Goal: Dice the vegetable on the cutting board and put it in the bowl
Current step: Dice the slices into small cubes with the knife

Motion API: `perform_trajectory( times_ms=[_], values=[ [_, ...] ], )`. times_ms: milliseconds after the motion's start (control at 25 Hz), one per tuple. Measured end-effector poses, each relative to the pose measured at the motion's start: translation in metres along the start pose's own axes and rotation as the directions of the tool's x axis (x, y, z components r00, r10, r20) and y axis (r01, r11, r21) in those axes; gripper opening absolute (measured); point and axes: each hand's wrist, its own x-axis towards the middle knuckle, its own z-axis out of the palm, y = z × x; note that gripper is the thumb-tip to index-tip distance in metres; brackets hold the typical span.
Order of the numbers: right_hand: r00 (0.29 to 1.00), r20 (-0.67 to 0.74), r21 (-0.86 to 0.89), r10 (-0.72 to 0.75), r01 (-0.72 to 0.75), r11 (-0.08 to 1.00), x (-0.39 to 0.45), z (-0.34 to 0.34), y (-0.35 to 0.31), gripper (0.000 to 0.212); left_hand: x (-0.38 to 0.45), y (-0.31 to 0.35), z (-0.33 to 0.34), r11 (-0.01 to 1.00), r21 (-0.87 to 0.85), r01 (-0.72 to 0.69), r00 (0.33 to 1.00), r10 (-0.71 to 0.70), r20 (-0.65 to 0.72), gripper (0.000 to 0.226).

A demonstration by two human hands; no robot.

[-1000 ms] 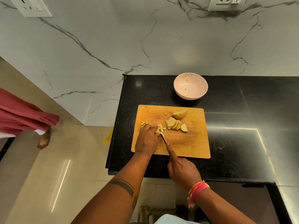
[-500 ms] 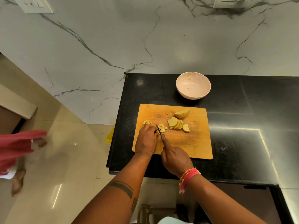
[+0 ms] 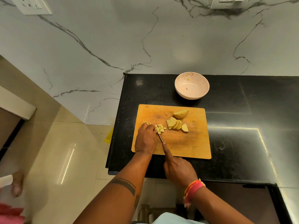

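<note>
A wooden cutting board (image 3: 191,143) lies on the black counter. On it are small yellow potato cubes (image 3: 160,128), a fan of slices (image 3: 175,124) and a larger wedge (image 3: 180,114). My left hand (image 3: 146,139) lies over potato pieces at the board's left, fingers curled on them. My right hand (image 3: 178,170) grips a knife (image 3: 160,137), index finger stretched along the blade, whose tip meets the cubes beside my left fingers. A pale pink bowl (image 3: 192,85) stands behind the board, holding only a few scraps.
The black counter (image 3: 242,126) ends at a left edge close to the board, with tiled floor (image 3: 64,151) below. A marble wall stands behind. Another person's foot (image 3: 17,185) and red cloth show on the floor at far left.
My right hand drew back toward me after pushing forward, the knife still at the cubes. The person on the left moved further down out of view.
</note>
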Motion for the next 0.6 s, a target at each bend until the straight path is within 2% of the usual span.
perform_trajectory(
  times_ms=[280, 440, 600],
  values=[
    [0.992, -0.119, 0.108, 0.052, -0.039, 0.993, 0.010, -0.010, 0.012, 0.070, -0.004, 0.004, -0.004, 0.998, -0.057, -0.005, 1.000, 0.003, -0.031, 0.024],
    [0.988, -0.077, 0.108, 0.136, -0.128, 0.986, 0.020, -0.006, 0.002, 0.072, -0.008, -0.002, -0.004, 0.993, -0.110, -0.033, 0.997, 0.026, -0.067, 0.023],
    [0.996, -0.053, 0.103, 0.073, -0.068, 0.992, 0.036, 0.001, -0.023, 0.071, -0.008, -0.007, -0.007, 0.989, -0.142, -0.032, 0.997, 0.021, -0.079, 0.022]
  ],
)
